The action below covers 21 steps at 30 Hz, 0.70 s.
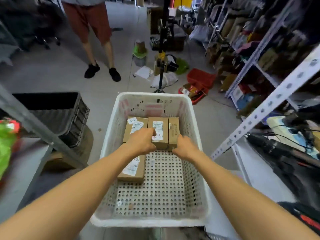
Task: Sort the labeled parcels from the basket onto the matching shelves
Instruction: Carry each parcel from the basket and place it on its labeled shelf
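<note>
A white perforated plastic basket (110, 129) stands on the floor in front of me with several brown labeled cardboard parcels inside. Three parcels stand side by side at its far end: a left one (133, 127), a middle one (160, 130) and a right one (173, 130). Another parcel (132, 170) lies flat nearer to me, partly under my left forearm. My left hand (141, 142) is closed over the near left corner of the middle parcel. My right hand (185, 147) grips the near end of the right parcel.
White metal shelving (270, 103) packed with goods runs along the right. A dark crate (69, 115) and a grey post stand to the left. A person in red shorts (90, 21) stands ahead. A black tripod (161, 66) and a red basket (200, 78) clutter the floor beyond.
</note>
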{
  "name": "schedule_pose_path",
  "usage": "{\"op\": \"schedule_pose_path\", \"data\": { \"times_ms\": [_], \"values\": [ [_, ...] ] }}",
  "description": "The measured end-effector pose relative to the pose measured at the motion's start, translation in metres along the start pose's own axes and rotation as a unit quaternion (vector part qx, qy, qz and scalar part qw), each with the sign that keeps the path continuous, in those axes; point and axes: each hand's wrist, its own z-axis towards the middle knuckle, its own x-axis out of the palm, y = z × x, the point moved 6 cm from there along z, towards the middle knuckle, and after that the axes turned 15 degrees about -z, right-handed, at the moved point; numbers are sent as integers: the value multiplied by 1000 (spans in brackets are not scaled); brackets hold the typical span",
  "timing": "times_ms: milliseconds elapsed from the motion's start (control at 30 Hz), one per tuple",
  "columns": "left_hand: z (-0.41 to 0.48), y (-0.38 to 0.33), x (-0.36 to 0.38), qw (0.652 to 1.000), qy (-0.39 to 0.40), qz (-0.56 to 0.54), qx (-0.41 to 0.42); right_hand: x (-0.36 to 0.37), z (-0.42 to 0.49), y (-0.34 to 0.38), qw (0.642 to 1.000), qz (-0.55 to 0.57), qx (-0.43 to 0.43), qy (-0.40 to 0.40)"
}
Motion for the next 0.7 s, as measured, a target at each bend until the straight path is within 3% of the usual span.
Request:
{"op": "schedule_pose_path", "data": {
  "times_ms": [300, 500, 700],
  "values": [
    [141, 70, 69, 999, 28, -12, -35, 79, 162, -28, 994, 24, 89, 53],
    [166, 119, 108, 998, 30, -48, -42, 134, 236, -31, 984, 70, 161, 36],
    [161, 126, 116, 997, 51, -45, -40, 143, 239, -30, 972, 113, 206, 18]
  ]
}}
